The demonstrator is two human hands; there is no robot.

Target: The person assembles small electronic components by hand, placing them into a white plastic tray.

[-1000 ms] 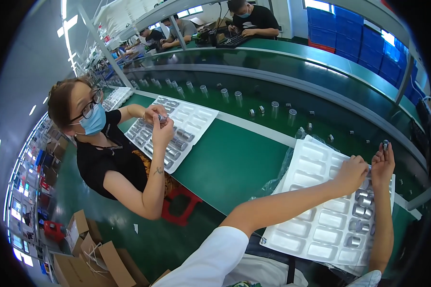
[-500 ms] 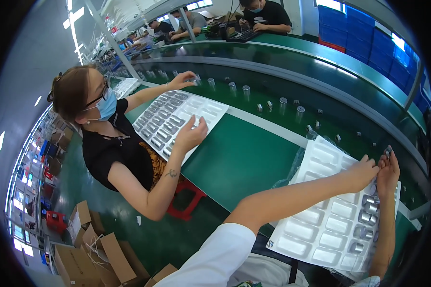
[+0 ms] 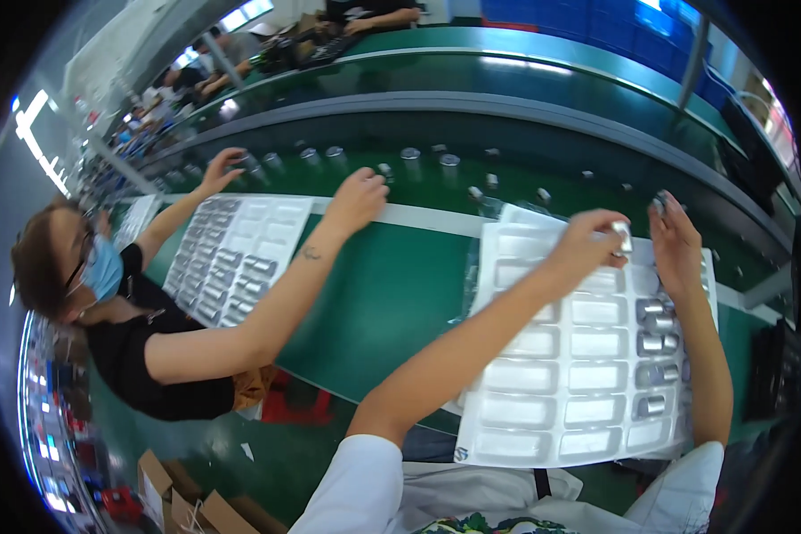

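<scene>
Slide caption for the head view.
Left hand holds a silvery part over a white tray; right hand holds another part.

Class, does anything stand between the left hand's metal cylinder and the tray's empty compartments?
Nothing visible stands between the metal cylinder in the left hand and the empty compartments just below it in view. The right hand is farther right, its forearm overlapping the white tray.

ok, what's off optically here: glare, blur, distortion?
Head view, now: fisheye bends the grey rail, corners are black; ceiling light blown out; whitish glare streak on the far green belt; co-worker's head looks soft; white tray reads clearly.
</scene>
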